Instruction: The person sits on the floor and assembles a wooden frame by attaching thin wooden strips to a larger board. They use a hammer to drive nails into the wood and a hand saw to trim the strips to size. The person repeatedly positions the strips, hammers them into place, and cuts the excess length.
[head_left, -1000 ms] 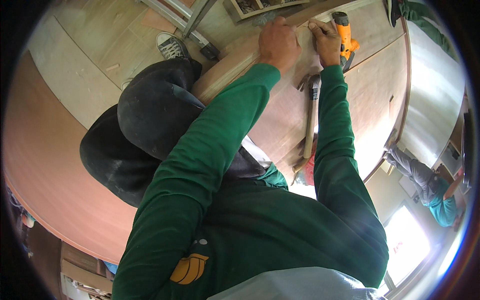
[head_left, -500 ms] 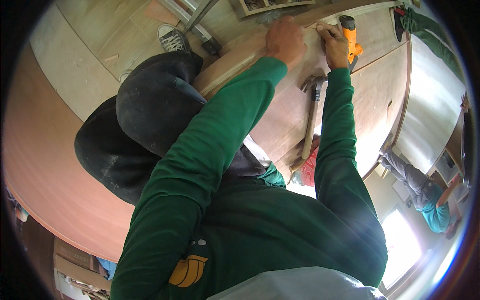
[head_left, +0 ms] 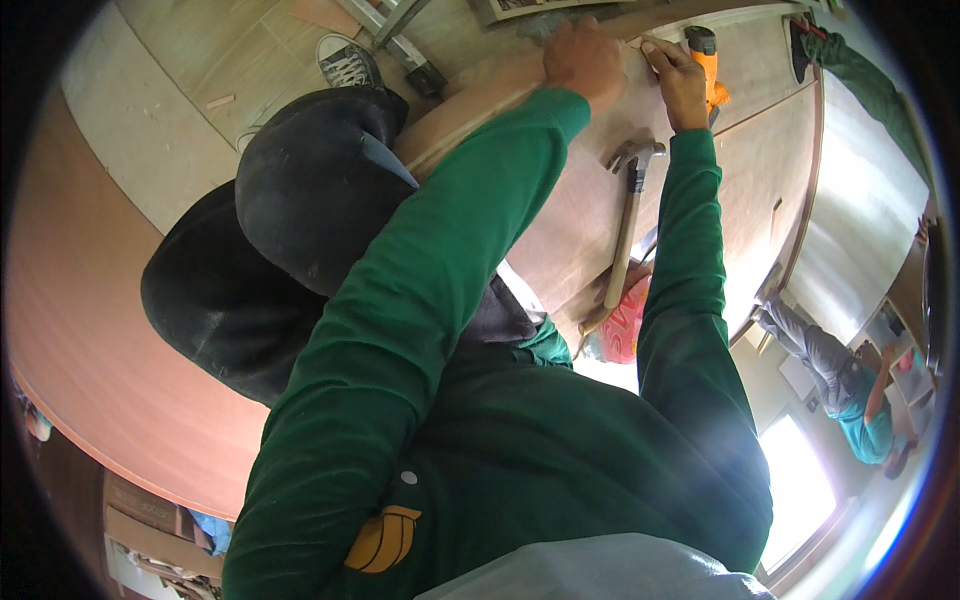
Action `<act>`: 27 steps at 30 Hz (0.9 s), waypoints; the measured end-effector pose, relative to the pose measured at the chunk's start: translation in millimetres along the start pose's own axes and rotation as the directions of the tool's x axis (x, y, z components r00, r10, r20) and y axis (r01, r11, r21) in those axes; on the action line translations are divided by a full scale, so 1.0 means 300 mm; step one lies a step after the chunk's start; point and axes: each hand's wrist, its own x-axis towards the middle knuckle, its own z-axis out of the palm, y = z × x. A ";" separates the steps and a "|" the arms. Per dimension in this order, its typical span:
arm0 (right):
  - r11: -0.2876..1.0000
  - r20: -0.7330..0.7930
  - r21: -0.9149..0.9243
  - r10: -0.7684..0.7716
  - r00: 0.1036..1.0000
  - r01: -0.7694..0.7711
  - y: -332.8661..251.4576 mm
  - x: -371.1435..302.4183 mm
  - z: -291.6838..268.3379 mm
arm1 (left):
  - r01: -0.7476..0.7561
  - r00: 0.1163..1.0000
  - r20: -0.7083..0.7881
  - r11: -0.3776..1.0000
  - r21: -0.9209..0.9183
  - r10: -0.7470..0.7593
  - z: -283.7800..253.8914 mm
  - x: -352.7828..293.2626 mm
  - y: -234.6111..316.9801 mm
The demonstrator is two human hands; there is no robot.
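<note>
My left hand (head_left: 585,65) is curled closed at the edge of a pale wooden panel (head_left: 560,215), its back toward me. Its fingertips are hidden, as is anything they hold. Just to its right, my right hand (head_left: 680,85) pinches thumb and finger together over the panel. Whatever sits in that pinch is too small to make out. Close beside the right hand lies an orange tool (head_left: 706,68) with a black end. A claw hammer (head_left: 627,215) rests on the panel below my hands, its wooden handle pointing toward me.
A red plastic bag (head_left: 624,325) lies near the hammer's handle end. Metal legs (head_left: 405,50) and a sneaker (head_left: 345,62) are on the floor at upper left. A person in a teal shirt (head_left: 868,425) is at far right; another's green trouser leg (head_left: 865,80) shows at upper right.
Both hands have shifted slightly, the left upward and a little right, the right a little right. The hammer and orange tool appear slightly farther right in the view.
</note>
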 end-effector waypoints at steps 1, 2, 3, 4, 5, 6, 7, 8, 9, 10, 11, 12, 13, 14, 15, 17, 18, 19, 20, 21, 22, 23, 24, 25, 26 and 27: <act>1.000 0.015 -0.002 0.025 1.000 -0.025 0.002 0.005 -0.013 | 0.023 1.000 -0.009 1.000 -0.021 -0.023 0.012 0.000 0.007; 0.999 0.031 -0.004 0.051 0.998 -0.051 0.005 0.009 -0.027 | 0.021 1.000 0.004 1.000 -0.022 -0.021 0.020 0.004 0.006; 0.998 0.055 -0.024 0.054 0.997 -0.052 -0.010 0.019 -0.032 | 0.024 1.000 0.014 1.000 -0.016 -0.024 0.028 0.013 -0.007; 0.998 0.080 -0.045 0.057 0.995 -0.054 -0.031 0.032 -0.035 | 0.026 0.999 0.025 1.000 -0.011 -0.026 0.037 0.018 -0.016; 0.996 0.104 -0.067 0.061 0.993 -0.054 -0.043 0.040 -0.037 | 0.027 0.999 0.027 0.999 -0.026 -0.026 0.049 0.019 -0.022; 0.990 0.092 -0.142 0.005 0.996 0.008 -0.036 0.044 -0.039 | 0.025 0.999 0.032 0.999 -0.038 -0.024 0.041 0.017 -0.024; 0.974 0.083 -0.218 -0.050 0.995 0.067 -0.028 0.047 -0.042 | 0.023 0.999 0.038 0.998 -0.051 -0.021 0.034 0.017 -0.024; 0.948 0.078 -0.294 -0.105 0.991 0.124 -0.019 0.050 -0.047 | 0.028 0.999 0.049 0.996 -0.079 -0.024 0.028 0.020 -0.020; 0.957 0.076 -0.265 -0.100 0.992 0.116 -0.011 0.048 -0.047 | 0.034 0.998 0.060 0.994 -0.105 -0.028 0.029 0.022 -0.026; 0.966 0.072 -0.236 -0.094 0.993 0.108 -0.002 0.044 -0.048 | 0.040 0.997 0.072 0.991 -0.131 -0.031 0.031 0.025 -0.029; 0.973 0.068 -0.207 -0.087 0.994 0.100 0.007 0.042 -0.050 | 0.025 0.998 0.060 0.991 -0.130 -0.018 0.035 0.028 -0.030; 0.967 0.068 -0.229 -0.097 0.993 0.110 0.024 0.052 -0.043 | 0.013 0.999 0.049 0.992 -0.123 -0.007 0.042 0.029 -0.036; 0.961 0.067 -0.251 -0.105 0.992 0.119 0.039 0.067 -0.036 | 0.000 0.999 0.039 0.993 -0.116 0.005 0.050 0.029 -0.044; 0.953 0.066 -0.274 -0.114 0.991 0.127 0.057 0.072 -0.032 | -0.065 0.998 -0.020 0.991 -0.119 0.063 0.054 0.028 -0.061; 0.957 0.059 -0.238 -0.154 0.986 0.164 0.042 0.058 -0.033 | -0.132 0.989 -0.078 0.983 -0.125 0.123 0.053 0.026 -0.078; 0.956 0.041 -0.167 -0.237 0.971 0.240 0.006 0.040 -0.041 | -0.163 0.985 -0.085 0.979 -0.122 0.153 0.063 0.038 -0.080; 0.967 0.036 -0.159 -0.198 0.980 0.201 -0.023 0.029 -0.040 | -0.125 0.992 -0.040 0.986 -0.113 0.121 0.059 0.049 -0.070; 0.975 0.035 -0.151 -0.158 0.987 0.162 -0.054 0.017 -0.037 | -0.084 0.996 0.004 0.991 -0.103 0.085 0.055 0.054 -0.064; 0.982 0.035 -0.143 -0.119 0.992 0.123 -0.068 0.011 -0.035 | -0.092 0.996 -0.029 0.990 -0.111 0.089 0.051 0.053 -0.059; 0.976 0.032 -0.160 -0.144 0.989 0.147 -0.059 0.006 -0.039 | -0.100 0.994 -0.059 0.988 -0.122 0.093 0.054 0.045 -0.052; 0.969 0.028 -0.178 -0.169 0.985 0.171 -0.048 0.005 -0.045 | -0.108 0.991 -0.089 0.985 -0.132 0.097 0.055 0.039 -0.048; 0.961 0.025 -0.195 -0.194 0.981 0.196 -0.040 0.004 -0.047 | -0.127 0.988 -0.107 0.983 -0.130 0.114 0.053 0.035 -0.045; 0.966 0.018 -0.181 -0.187 0.982 0.187 -0.036 0.005 -0.047 | -0.144 0.984 -0.124 0.981 -0.131 0.128 0.054 0.034 -0.045; 0.970 0.011 -0.166 -0.179 0.984 0.178 -0.032 0.006 -0.048 | -0.161 0.980 -0.141 0.978 -0.133 0.142 0.055 0.033 -0.043; 0.974 0.004 -0.152 -0.170 0.985 0.169 -0.030 0.004 -0.049 | -0.153 0.981 -0.142 0.976 -0.154 0.131 0.056 0.032 -0.041; 0.976 0.015 -0.144 -0.163 0.987 0.163 -0.031 0.009 -0.041 | -0.139 0.982 -0.150 0.976 -0.167 0.114 0.048 0.032 -0.040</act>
